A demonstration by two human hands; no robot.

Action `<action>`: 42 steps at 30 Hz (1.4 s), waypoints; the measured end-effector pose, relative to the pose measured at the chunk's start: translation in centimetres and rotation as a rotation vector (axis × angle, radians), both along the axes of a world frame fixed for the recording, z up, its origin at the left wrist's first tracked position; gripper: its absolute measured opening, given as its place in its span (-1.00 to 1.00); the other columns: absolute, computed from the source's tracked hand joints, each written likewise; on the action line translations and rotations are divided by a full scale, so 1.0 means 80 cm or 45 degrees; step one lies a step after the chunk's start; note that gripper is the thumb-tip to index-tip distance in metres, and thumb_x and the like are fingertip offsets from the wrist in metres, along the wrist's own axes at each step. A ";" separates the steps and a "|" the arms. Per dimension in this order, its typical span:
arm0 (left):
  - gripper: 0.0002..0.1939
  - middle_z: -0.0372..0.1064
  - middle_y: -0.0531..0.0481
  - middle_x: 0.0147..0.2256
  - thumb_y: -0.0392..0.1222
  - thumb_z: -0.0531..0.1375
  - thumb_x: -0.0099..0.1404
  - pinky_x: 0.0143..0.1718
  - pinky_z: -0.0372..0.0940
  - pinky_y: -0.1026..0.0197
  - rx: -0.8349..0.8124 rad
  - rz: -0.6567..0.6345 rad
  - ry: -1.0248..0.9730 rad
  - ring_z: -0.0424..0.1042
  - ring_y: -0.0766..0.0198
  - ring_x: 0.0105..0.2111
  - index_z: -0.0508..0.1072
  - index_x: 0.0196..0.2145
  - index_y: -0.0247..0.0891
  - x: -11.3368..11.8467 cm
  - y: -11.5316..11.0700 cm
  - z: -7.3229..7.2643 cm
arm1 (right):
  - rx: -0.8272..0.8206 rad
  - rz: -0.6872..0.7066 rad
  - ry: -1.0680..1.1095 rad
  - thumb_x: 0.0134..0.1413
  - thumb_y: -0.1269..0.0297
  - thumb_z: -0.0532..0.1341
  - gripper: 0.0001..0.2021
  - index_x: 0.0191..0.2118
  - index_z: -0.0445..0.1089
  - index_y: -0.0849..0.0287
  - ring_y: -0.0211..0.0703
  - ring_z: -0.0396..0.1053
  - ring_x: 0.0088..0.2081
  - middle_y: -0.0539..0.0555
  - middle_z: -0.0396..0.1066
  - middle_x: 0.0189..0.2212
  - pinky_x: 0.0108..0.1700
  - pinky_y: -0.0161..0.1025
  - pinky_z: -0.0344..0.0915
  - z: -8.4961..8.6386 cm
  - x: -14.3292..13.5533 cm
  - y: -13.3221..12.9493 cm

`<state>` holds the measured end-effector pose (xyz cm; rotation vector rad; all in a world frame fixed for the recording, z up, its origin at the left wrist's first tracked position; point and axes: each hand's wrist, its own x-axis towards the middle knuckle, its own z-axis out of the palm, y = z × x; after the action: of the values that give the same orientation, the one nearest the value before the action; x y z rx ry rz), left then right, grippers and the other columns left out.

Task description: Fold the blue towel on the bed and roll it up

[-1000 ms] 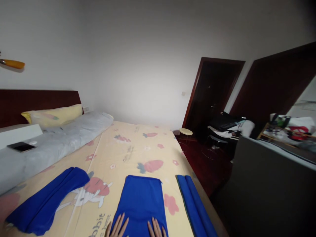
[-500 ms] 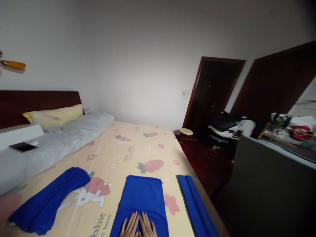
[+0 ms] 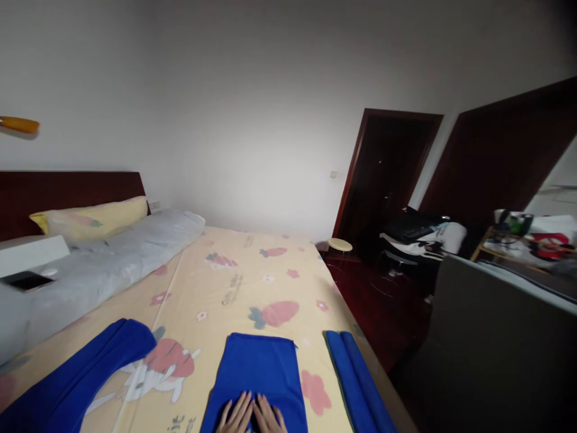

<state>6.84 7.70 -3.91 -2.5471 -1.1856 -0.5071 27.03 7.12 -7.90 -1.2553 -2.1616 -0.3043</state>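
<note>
A folded blue towel lies flat on the yellow patterned bedsheet in front of me. My left hand and my right hand rest side by side on its near end, fingers spread flat and touching each other, holding nothing. Only the fingers show at the bottom edge. A second blue towel lies loosely bunched at the left. A third blue towel, folded long and narrow, lies along the bed's right edge.
A grey rolled duvet and a yellow pillow lie by the dark headboard. A phone sits on a white stand. Right of the bed are a dark floor, a small stool, a cluttered chair, a grey cabinet and dark doors.
My hands moved from the towel's two near corners to meet at its middle. The view has since tilted up slightly, so everything sits lower in the frame.
</note>
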 end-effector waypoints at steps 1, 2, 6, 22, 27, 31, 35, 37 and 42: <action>-0.29 0.22 0.18 0.22 -0.21 -0.01 0.33 0.02 0.26 0.19 -0.032 -0.012 0.008 0.35 0.31 0.13 -0.26 0.32 0.09 0.002 0.010 0.004 | -0.035 0.033 -0.023 0.26 -0.14 -0.06 -0.52 0.21 0.18 -0.19 -0.11 0.45 0.01 -0.02 0.38 0.08 -0.06 -0.22 0.43 0.005 0.001 0.011; -0.32 0.18 0.18 0.24 -0.17 -0.02 0.36 0.04 0.25 0.18 -0.080 0.001 0.010 0.32 0.31 0.15 -0.26 0.32 0.12 0.000 0.019 0.010 | -0.091 0.037 -0.042 0.24 -0.15 -0.05 -0.52 0.21 0.18 -0.20 -0.09 0.43 0.03 -0.02 0.36 0.10 -0.03 -0.19 0.42 0.011 0.008 0.020; -0.44 0.03 0.15 0.32 -0.06 -0.11 0.42 0.17 0.10 -0.04 -0.272 0.302 -0.060 0.18 0.18 0.25 -0.23 0.30 0.21 -0.037 0.041 0.034 | -0.390 -0.320 -0.005 0.24 -0.16 -0.06 -0.49 0.23 0.16 -0.14 0.08 0.26 0.19 0.04 0.19 0.21 0.11 0.10 0.34 0.035 0.076 0.042; -0.44 -0.17 0.16 0.36 -0.12 -0.13 0.41 0.27 0.06 -0.19 -0.623 0.236 -0.032 -0.03 0.14 0.34 -0.22 0.30 0.19 0.006 0.117 0.050 | -0.744 -0.083 -0.014 0.26 -0.18 -0.13 -0.47 0.28 -0.03 -0.20 0.05 0.02 0.31 -0.03 -0.04 0.30 0.26 0.19 0.11 0.073 0.061 0.113; -0.45 -0.22 0.09 0.38 -0.04 -0.15 0.40 0.30 -0.13 -0.29 -0.732 0.463 -0.032 -0.16 0.11 0.37 -0.16 0.31 0.11 -0.010 0.147 0.079 | -0.833 -0.318 0.015 0.25 -0.16 -0.10 -0.43 0.29 0.02 -0.08 0.05 -0.07 0.34 0.00 -0.06 0.32 0.32 0.24 -0.04 0.089 0.109 0.141; -0.43 -0.24 0.09 0.38 0.03 -0.19 0.38 0.30 -0.17 -0.27 -0.767 0.585 -0.044 -0.20 0.11 0.37 -0.12 0.32 0.06 0.001 0.159 0.081 | -0.783 -0.500 0.020 0.22 -0.14 -0.03 -0.42 0.27 0.11 -0.02 0.09 0.01 0.31 0.06 0.02 0.29 0.30 0.22 0.02 0.067 0.103 0.158; -0.40 -0.26 0.03 0.38 0.02 -0.22 0.36 0.30 -0.26 -0.32 -0.791 0.689 -0.020 -0.23 0.09 0.37 -0.11 0.33 -0.03 0.016 0.169 0.087 | -0.779 -0.687 -0.010 0.22 -0.09 -0.04 -0.40 0.27 0.13 0.11 0.11 -0.01 0.31 0.14 0.01 0.29 0.29 0.24 0.02 0.061 0.084 0.168; -0.41 -0.24 0.03 0.38 -0.01 -0.20 0.35 0.30 -0.28 -0.34 -0.806 0.722 0.002 -0.22 0.08 0.37 -0.09 0.32 -0.03 0.022 0.172 0.090 | -0.784 -0.739 -0.029 0.23 -0.05 -0.04 -0.40 0.28 0.11 0.18 0.11 -0.03 0.32 0.15 0.00 0.30 0.31 0.23 -0.01 0.066 0.076 0.169; -0.41 -0.20 0.02 0.37 -0.17 -0.17 0.34 0.33 -0.22 -0.27 -0.651 0.653 -0.050 -0.17 0.09 0.37 -0.08 0.32 -0.08 0.057 0.160 0.071 | -0.706 -0.553 -0.018 0.26 0.12 -0.05 -0.49 0.28 0.09 0.08 0.02 -0.02 0.32 0.09 -0.03 0.31 0.31 0.11 0.04 0.065 0.037 0.161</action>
<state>11.44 20.50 1.79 -2.4523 -2.1190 -0.1385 29.96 19.99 -2.71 -2.0401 -2.0333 0.1315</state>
